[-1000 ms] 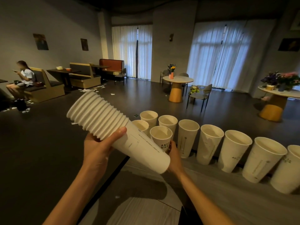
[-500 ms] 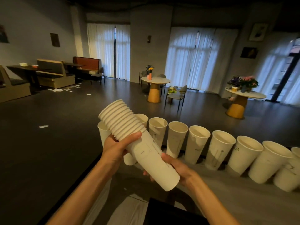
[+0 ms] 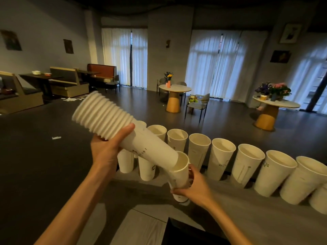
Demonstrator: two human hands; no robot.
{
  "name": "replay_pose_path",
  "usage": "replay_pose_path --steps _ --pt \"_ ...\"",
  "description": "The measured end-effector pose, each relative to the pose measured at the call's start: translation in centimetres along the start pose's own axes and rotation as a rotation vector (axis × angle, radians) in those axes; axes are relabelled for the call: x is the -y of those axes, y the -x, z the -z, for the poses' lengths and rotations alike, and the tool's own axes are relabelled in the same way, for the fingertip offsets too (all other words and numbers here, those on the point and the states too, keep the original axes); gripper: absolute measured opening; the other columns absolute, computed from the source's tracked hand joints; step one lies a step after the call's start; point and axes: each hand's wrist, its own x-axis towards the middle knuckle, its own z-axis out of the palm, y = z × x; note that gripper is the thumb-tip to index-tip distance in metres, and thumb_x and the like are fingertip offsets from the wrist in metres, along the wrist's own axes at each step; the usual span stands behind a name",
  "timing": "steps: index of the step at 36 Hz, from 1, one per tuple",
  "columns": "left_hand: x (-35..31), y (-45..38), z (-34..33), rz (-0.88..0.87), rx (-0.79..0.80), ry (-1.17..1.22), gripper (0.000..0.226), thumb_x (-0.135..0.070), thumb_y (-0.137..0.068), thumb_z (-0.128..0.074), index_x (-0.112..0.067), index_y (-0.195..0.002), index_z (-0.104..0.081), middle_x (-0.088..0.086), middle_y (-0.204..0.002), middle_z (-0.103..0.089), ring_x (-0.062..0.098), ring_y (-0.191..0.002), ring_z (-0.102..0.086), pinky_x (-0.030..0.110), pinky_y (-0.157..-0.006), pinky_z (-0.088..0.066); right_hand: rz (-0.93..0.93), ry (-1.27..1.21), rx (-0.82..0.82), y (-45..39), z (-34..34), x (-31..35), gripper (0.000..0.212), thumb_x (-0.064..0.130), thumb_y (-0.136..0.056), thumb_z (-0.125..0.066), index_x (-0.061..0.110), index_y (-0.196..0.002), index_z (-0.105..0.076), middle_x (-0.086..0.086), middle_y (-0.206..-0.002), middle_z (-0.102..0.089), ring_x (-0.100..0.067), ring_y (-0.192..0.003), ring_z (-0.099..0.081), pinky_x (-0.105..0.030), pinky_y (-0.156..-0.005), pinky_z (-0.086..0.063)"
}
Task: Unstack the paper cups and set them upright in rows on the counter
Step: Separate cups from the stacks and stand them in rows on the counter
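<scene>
- The left hand (image 3: 108,149) is raised, forearm slanting up from lower left, thumb and fingers wrapped around a tilted stack of white paper cups (image 3: 123,133).
- The right hand (image 3: 195,189) sits lower, fingers curled around a single white paper cup (image 3: 178,175).

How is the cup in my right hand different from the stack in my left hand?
The cup is a single one, gripped low by the right hand with its mouth up; the stack is many nested cups, tilted with rims up and to the left in the left hand. The stack's bottom end sits at the cup's mouth. Both are white paper.
</scene>
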Motion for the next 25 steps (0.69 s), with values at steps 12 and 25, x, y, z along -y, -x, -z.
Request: replay_pose_path --steps 12,25 --pt "-1.1 -0.4 3.2 -0.002 0.024 0.083 0.106 -0.051 -0.021 -0.1 -0.03 -0.117 -0.059 -0.009 -0.11 -0.073 0.009 -0.102 -0.072 0.027 -0.078 -0.06 -0.055 -0.063 -0.122 -4.3 -4.0 1.1 0.105 0.027 -0.059 -0.095 0.027 -0.146 -0.037 0.003 -0.146 -0.051 -0.023 -0.136 -0.047 -0.05 -0.109 -0.041" --pt "1.6 2.7 -1.1 0.218 0.287 0.005 0.115 -0.052 -0.025 -0.1 -0.022 -0.129 -0.059 0.005 -0.121 -0.072 0.026 -0.114 -0.069 0.046 -0.092 -0.058 -0.113 0.034 -0.064 -0.8 -0.5 -0.4 0.015 0.027 -0.087 -0.073 0.014 -0.09 -0.067 -0.006 -0.089 -0.072 -0.02 -0.081 -0.07 -0.051 -0.081 -0.059"
